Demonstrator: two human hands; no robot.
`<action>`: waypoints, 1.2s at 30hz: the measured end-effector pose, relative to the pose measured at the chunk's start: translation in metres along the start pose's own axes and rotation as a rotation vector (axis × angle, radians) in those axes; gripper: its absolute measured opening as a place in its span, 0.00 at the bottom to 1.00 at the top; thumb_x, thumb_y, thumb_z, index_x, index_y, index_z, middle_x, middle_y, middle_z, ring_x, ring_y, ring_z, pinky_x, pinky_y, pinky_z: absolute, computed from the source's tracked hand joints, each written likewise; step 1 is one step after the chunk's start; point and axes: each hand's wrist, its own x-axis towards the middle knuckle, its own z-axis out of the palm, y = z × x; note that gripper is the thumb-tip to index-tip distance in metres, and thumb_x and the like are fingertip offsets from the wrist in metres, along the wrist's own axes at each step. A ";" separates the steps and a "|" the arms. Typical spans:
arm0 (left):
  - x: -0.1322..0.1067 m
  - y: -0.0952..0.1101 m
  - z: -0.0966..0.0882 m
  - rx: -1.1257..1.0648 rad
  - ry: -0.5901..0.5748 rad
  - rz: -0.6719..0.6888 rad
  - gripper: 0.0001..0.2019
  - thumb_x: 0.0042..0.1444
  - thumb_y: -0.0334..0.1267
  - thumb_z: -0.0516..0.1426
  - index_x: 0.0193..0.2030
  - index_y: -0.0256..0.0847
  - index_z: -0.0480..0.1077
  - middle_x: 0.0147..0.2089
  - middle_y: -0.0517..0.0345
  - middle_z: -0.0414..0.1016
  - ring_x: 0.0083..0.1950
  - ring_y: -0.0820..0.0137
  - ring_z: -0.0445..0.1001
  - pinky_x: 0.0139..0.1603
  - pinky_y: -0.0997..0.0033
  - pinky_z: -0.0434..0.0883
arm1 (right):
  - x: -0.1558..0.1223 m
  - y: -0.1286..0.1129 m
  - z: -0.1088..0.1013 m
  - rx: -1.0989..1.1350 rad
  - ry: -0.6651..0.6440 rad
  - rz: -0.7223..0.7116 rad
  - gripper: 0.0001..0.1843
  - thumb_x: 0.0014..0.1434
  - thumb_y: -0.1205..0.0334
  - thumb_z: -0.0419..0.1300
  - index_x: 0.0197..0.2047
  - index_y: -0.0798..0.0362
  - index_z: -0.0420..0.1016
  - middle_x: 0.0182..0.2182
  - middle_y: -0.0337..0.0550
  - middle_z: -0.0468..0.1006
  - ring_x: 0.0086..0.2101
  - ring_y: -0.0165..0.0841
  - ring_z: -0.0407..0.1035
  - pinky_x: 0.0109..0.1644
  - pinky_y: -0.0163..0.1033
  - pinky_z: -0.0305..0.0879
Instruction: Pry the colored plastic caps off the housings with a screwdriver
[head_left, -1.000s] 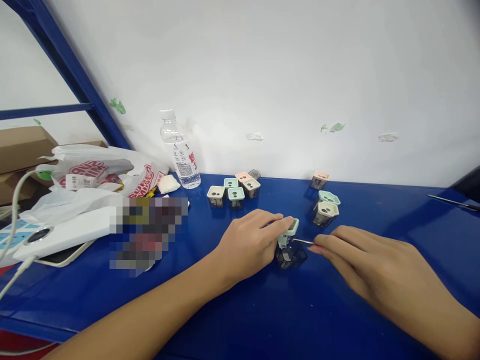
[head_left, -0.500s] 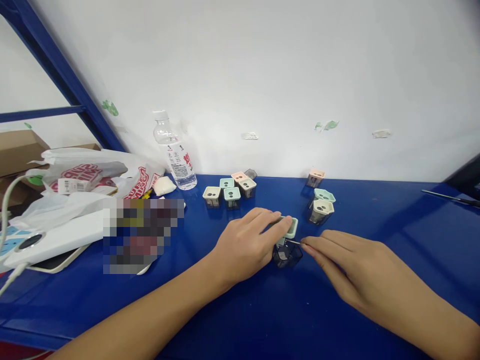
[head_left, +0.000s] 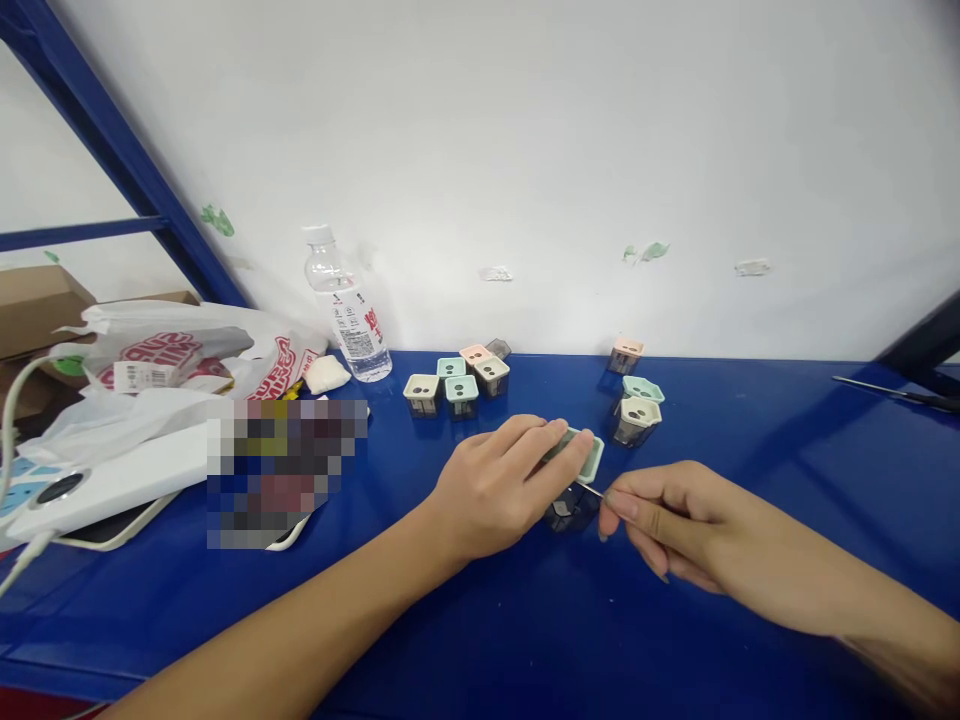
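Observation:
My left hand [head_left: 502, 490] grips a mint green square cap [head_left: 589, 456] between thumb and fingers, tilted over a dark translucent cartridge body [head_left: 571, 512] on the blue table [head_left: 480, 640]. My right hand [head_left: 664, 522] pinches a thin metal pick [head_left: 592, 490], its tip at the cap's lower edge. The left hand partly hides the cap, and the cap's underside does not show. Several small square pods with pale two-holed tops stand in a cluster [head_left: 456, 385] behind my hands, and several more [head_left: 634, 420] stand to the right.
A water bottle [head_left: 349, 320] stands by the wall beyond a white plastic bag [head_left: 172, 355]. A white device [head_left: 112, 490] with a cable lies at left beside a pixelated patch [head_left: 285, 475]. A long thin metal tool [head_left: 896, 393] lies at far right.
The mint cap has tilted and risen further from the dark body. My right hand has rotated, now pinching the pick more tightly. The view has shifted slightly.

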 end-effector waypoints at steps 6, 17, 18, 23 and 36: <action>-0.006 -0.002 0.010 -0.039 0.059 -0.049 0.15 0.59 0.23 0.53 0.51 0.36 0.71 0.41 0.53 0.77 0.45 0.71 0.77 0.43 0.73 0.78 | 0.003 -0.002 -0.001 0.167 -0.073 0.105 0.21 0.67 0.47 0.49 0.34 0.55 0.70 0.18 0.33 0.60 0.16 0.22 0.44 0.17 0.30 0.41; -0.005 0.005 0.011 -0.017 -0.038 -0.146 0.17 0.55 0.22 0.53 0.49 0.36 0.73 0.37 0.53 0.76 0.41 0.70 0.76 0.38 0.74 0.77 | 0.002 0.016 0.010 -1.010 0.598 -0.580 0.16 0.67 0.65 0.48 0.35 0.52 0.75 0.22 0.38 0.69 0.23 0.31 0.64 0.26 0.37 0.56; -0.005 0.005 0.011 -0.022 -0.042 -0.158 0.17 0.55 0.22 0.52 0.49 0.36 0.73 0.37 0.54 0.76 0.40 0.71 0.76 0.37 0.75 0.77 | 0.002 0.017 0.010 -1.052 0.625 -0.609 0.15 0.67 0.67 0.48 0.36 0.52 0.76 0.22 0.38 0.69 0.23 0.31 0.63 0.27 0.37 0.56; -0.003 0.007 0.009 -0.020 -0.058 -0.192 0.18 0.55 0.24 0.52 0.50 0.38 0.73 0.37 0.54 0.76 0.39 0.72 0.76 0.36 0.76 0.77 | -0.002 0.015 0.010 -1.200 0.750 -0.676 0.12 0.64 0.69 0.51 0.36 0.52 0.76 0.22 0.37 0.69 0.22 0.30 0.63 0.27 0.38 0.53; -0.005 0.005 0.010 -0.032 -0.064 -0.160 0.17 0.55 0.22 0.52 0.50 0.36 0.73 0.38 0.53 0.76 0.39 0.70 0.76 0.36 0.72 0.78 | 0.009 0.015 0.012 -1.244 0.727 -0.694 0.15 0.67 0.67 0.52 0.28 0.54 0.69 0.23 0.41 0.65 0.25 0.35 0.57 0.32 0.41 0.49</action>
